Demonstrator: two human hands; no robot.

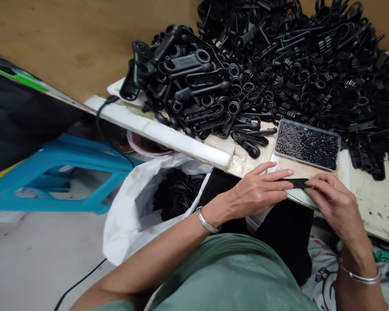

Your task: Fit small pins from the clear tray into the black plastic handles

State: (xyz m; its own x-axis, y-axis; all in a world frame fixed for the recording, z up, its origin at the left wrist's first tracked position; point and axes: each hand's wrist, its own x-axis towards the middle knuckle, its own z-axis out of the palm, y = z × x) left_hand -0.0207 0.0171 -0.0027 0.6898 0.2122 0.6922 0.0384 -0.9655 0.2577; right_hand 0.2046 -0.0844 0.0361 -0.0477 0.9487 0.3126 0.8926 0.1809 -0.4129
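A slim black plastic part (298, 183) lies level at the front edge of the table, between my two hands. My left hand (257, 190) holds its left end, with the fingers stretched along it and the thumb hidden from view. At the other end, the fingertips of my right hand (333, 196) pinch together on the part; whether they also hold a tiny piece cannot be seen. Just beyond my hands sits a clear shallow box (307, 144), filled with small silvery screws on its left side and small black pieces on its right.
Long black plastic handles with ring ends (194, 86) are heaped at the back left, beside a pile of black ring pieces (301, 82). A white sack (123, 220) with black parts inside stands below the table. Left of it is a blue plastic stool (84, 205).
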